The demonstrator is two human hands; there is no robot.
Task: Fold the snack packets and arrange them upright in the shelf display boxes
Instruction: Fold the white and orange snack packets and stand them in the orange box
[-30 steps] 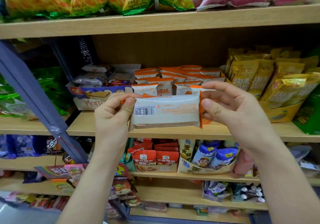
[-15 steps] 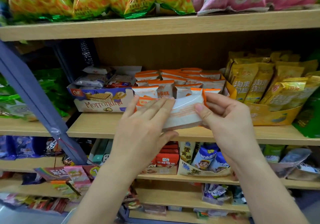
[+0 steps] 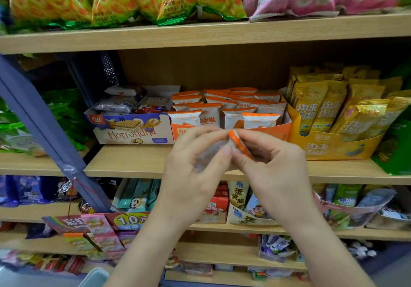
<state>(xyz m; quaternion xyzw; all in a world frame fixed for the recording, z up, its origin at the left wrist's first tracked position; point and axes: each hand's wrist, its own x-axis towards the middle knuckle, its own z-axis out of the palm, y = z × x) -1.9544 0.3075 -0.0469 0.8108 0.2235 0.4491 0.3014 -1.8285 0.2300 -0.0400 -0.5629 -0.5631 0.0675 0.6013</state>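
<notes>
A white snack packet with an orange edge (image 3: 236, 141) is pinched between my left hand (image 3: 195, 171) and my right hand (image 3: 273, 166), held in front of the middle shelf. Most of the packet is hidden behind my fingers; only its orange end shows. Just behind it stands the orange display box (image 3: 275, 131), with several matching white-and-orange packets (image 3: 260, 120) standing upright inside.
A Morrondha wafer box (image 3: 133, 131) sits left of the orange box and a yellow display box (image 3: 333, 148) with gold packets to its right. The wooden shelf edge (image 3: 138, 166) runs below them. A grey diagonal strut (image 3: 44, 126) crosses at left.
The packet, held flat and wide before, has been folded in on itself. My hands have come together over it and dropped a little toward the shelf edge.
</notes>
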